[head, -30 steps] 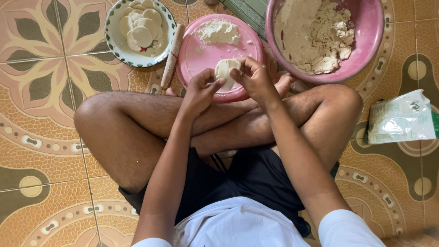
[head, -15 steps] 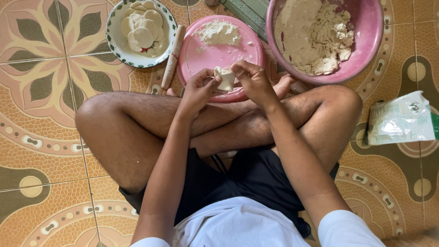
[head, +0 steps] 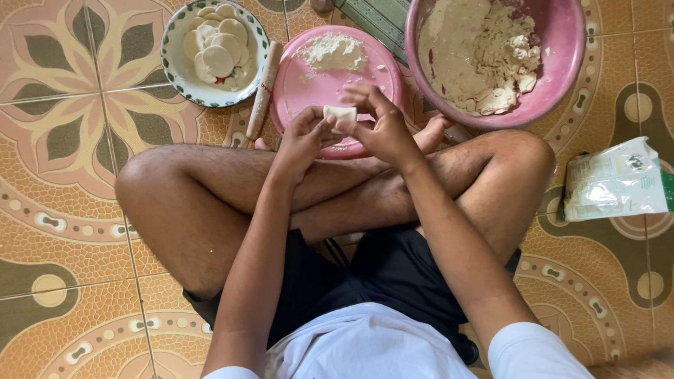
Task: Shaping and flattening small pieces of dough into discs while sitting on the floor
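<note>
Left hand [head: 303, 137] and right hand [head: 379, 126] now pinch dough [head: 340, 114], folded smaller than before, above pink plate [head: 309, 84].

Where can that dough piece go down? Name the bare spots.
The near half of the pink board is bare, between the flour heap and both hands holding the dough piece. Floor tiles left of the knee are free. The white plate and pink basin are full.
</note>
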